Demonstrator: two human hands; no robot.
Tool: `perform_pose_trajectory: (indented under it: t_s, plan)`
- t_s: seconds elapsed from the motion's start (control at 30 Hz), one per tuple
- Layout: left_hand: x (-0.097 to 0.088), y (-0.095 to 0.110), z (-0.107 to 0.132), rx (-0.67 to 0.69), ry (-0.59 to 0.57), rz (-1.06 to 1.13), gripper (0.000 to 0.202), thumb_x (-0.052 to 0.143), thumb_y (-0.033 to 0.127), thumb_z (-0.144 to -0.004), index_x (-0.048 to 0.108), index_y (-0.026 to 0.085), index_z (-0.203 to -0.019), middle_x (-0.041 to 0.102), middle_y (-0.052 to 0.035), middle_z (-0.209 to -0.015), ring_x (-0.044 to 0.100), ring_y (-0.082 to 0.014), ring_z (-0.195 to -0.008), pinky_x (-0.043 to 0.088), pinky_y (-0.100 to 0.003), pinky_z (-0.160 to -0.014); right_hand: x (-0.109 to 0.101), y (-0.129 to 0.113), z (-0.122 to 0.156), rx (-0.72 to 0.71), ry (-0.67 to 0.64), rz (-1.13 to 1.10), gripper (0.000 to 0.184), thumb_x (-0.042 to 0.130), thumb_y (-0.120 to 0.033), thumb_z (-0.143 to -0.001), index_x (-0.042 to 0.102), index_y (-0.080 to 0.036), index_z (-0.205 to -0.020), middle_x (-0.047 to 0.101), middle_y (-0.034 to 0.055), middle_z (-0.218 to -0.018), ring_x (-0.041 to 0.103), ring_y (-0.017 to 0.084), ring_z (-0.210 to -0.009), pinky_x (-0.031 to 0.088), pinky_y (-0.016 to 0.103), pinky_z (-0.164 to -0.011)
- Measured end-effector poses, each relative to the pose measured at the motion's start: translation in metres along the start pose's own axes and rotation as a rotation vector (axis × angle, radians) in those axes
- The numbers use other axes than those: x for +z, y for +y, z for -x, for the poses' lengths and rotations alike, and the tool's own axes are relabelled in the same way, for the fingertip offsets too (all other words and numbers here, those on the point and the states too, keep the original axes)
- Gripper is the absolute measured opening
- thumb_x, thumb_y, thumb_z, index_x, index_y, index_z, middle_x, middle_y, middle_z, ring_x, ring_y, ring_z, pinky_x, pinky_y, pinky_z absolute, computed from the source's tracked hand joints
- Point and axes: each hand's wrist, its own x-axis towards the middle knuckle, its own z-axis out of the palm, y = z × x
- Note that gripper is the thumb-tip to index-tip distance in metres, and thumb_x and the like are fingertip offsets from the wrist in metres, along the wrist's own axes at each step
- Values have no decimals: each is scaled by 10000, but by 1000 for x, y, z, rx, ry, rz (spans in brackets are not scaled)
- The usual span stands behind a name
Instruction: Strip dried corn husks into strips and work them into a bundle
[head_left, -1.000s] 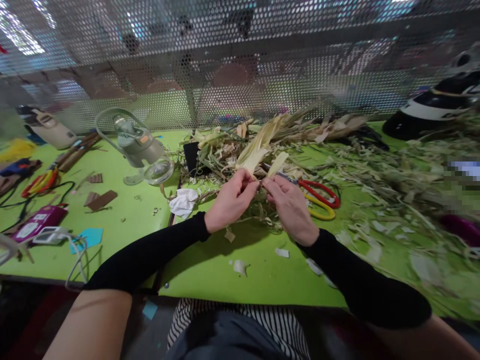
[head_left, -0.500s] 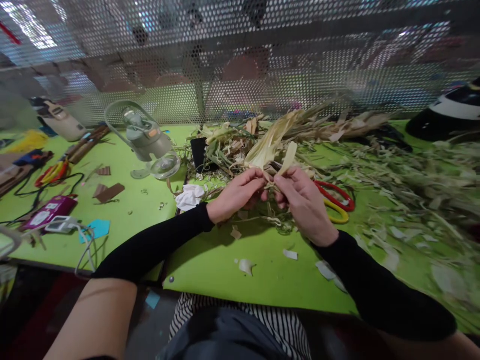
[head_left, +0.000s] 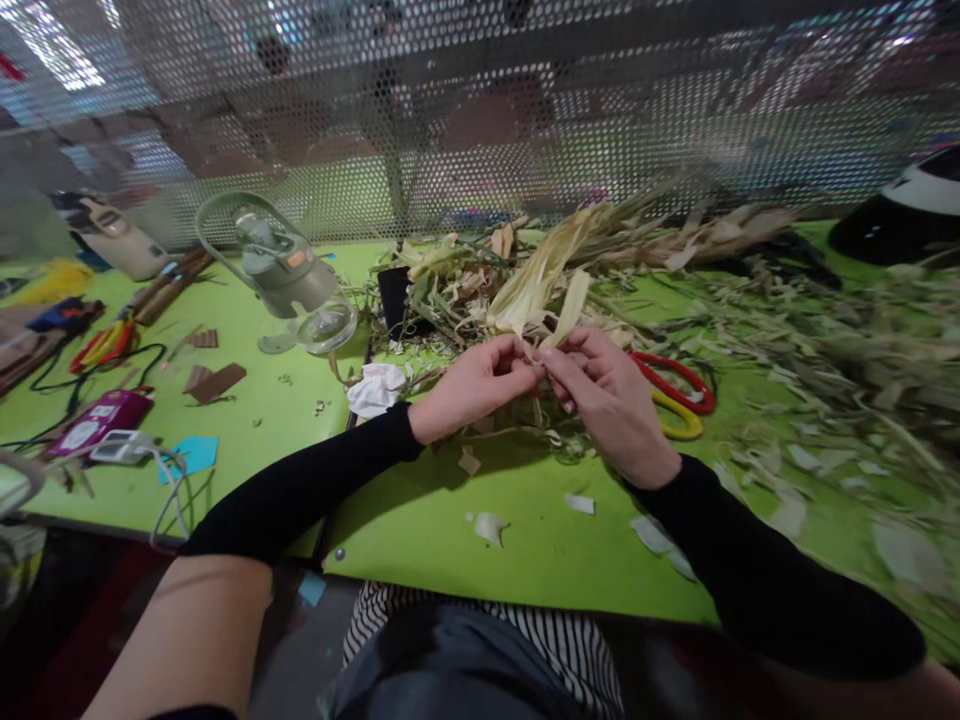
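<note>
Pale dry corn husk (head_left: 568,310) stands up from between my two hands. My left hand (head_left: 484,385) is closed, its thumb and fingertips pinching the base of the husk. Thumb against fingers, my right hand (head_left: 607,395) grips the same strip from the other side, and the fingertips of both hands meet. Just behind them fans a wider yellowish husk (head_left: 536,280); whether it joins the held piece I cannot tell. Scissors with red and yellow handles (head_left: 686,395) lie beside my right hand, their blades hidden. A crumpled white tissue (head_left: 376,388) rests left of my left wrist.
A heap of dried husks and leaves (head_left: 457,270) spreads behind my hands, with shreds over the right side. A clear bottle with a grey-green lid (head_left: 289,270), a purple box (head_left: 105,420) and orange-handled scissors (head_left: 105,345) are leftward. A perforated metal screen (head_left: 480,120) closes the back.
My fingertips have drawn closer together at the husk's base, and the strip leans slightly more. The view has shifted a little. Both hands keep their hold.
</note>
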Motion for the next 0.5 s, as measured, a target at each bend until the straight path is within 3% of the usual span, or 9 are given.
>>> perform_pose_trajectory:
  t_s: [0.1, 0.23, 0.4, 0.5]
  plan:
    - [1, -2, 1, 59, 50, -16, 80, 599, 145, -907, 535, 174, -866, 499, 67, -703, 416, -61, -619, 335, -217, -605, 1, 2, 1, 2, 12, -46, 222, 684, -463, -906, 589, -263, -923, 465, -58, -596, 401, 117, -490, 275, 274, -441]
    - [1, -5, 2, 87, 32, -22, 87, 596, 187, -921, 531, 174, -864, 480, 66, -721, 401, -61, -628, 323, -221, -606, 3, 5, 2, 39, 19, -107, 196, 686, -422, -896, 584, -255, -918, 486, -54, -634, 402, 106, -503, 259, 256, -443]
    - [2, -6, 2, 120, 54, -23, 88, 580, 151, -906, 519, 178, -848, 465, 74, -700, 397, -60, -620, 321, -223, -608, 8, 6, 4, 42, 114, -158, 195, 702, -387, -872, 575, -243, -838, 505, -43, -679, 408, 100, -525, 299, 252, -457]
    - [1, -8, 1, 82, 69, -19, 93, 574, 134, -899, 519, 174, -836, 462, 78, -688, 381, -56, -605, 318, -219, -607, 5, 6, 1, 72, 92, -147, 213, 711, -418, -868, 589, -244, -855, 542, -33, -722, 451, 110, -567, 357, 247, -486]
